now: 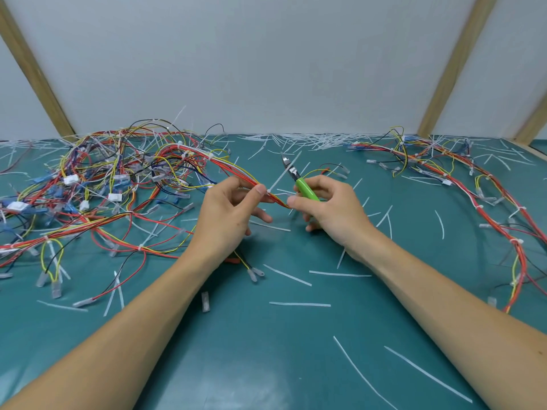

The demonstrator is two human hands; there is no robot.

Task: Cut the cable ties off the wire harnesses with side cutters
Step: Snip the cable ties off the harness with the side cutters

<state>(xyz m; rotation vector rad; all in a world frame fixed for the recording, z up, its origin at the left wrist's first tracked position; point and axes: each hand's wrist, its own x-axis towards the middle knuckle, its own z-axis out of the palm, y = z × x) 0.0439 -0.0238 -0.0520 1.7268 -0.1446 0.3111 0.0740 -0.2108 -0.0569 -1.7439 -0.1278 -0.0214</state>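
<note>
We pinch the red, orange and yellow wire bundle (268,196) between thumb and forefinger of our left hand (229,214), just left of a white plastic cable tie (281,177) whose tail sticks up and away. Our right hand (328,208) curls round the green-handled side cutters (299,180), jaws pointing far and clear of the tie, while its fingertip steadies the bundle's near end. The tangled harness heap (112,184) lies left on the teal mat (296,365). To do this well, we should slip one blade under the tie's band, away from insulation. No readable writing shows.
</note>
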